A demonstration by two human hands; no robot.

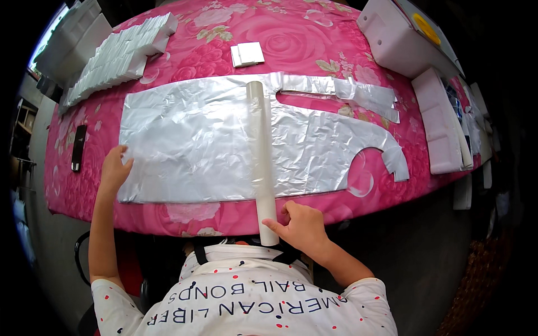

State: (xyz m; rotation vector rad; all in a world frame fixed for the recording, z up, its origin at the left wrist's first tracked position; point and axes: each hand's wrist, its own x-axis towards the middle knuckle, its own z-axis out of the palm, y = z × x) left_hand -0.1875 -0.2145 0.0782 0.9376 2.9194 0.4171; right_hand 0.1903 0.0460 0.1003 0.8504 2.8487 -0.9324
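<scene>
A stack of silvery-white plastic vest carrier bags [185,145] lies flat across the table, its handle loops to the right. Crosswise over its middle rests a long pale tube [259,140], whose near end sticks out past the table's front edge. My right hand [305,227] is at that end, its thumb on the tube and its other fingers curled; their tips are partly hidden. Against the left edge of the bags is my left hand [116,168], fingers apart and nothing in them.
Pink flowered cloth [291,39] covers the table. White folded bundles [120,53] stand in rows at the far left, and a small white stack [247,54] sits beyond the bags. A black phone-like object [79,148] lies left. White foam boxes [392,39] line the right.
</scene>
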